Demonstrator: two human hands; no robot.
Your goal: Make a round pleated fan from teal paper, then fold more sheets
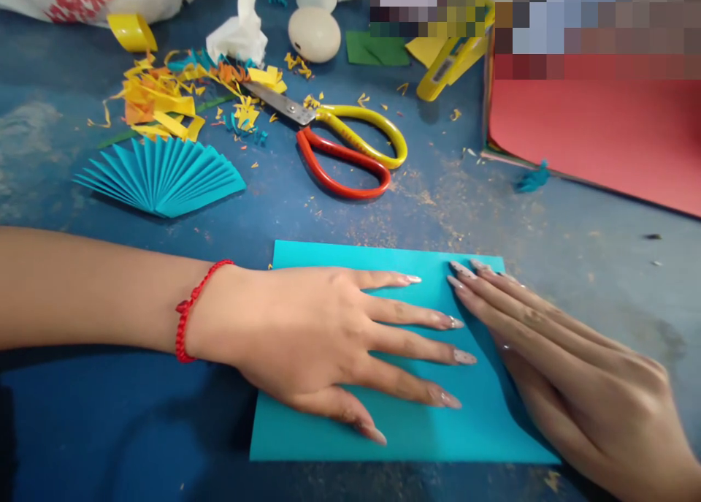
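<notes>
A sheet of turquoise paper (416, 432) lies flat on the blue table in front of me. My left hand (323, 334), with a red braided bracelet at its wrist, rests palm down on the paper with its fingers spread. Along the paper's right edge lies my right hand (580, 370), its fingers stretched out side by side and their tips touching the sheet near its upper right corner. Part of the right edge is hidden under that hand. Above my left forearm sits a pleated turquoise paper fan (164, 177).
Scissors (328, 140) with red and yellow handles lie beyond the sheet, beside a heap of paper scraps (158, 100). Further back are a crumpled tissue (238, 31), a whitish rounded object (314, 34) and a yellow cutter (449, 60). Red paper (591, 129) is stacked at right.
</notes>
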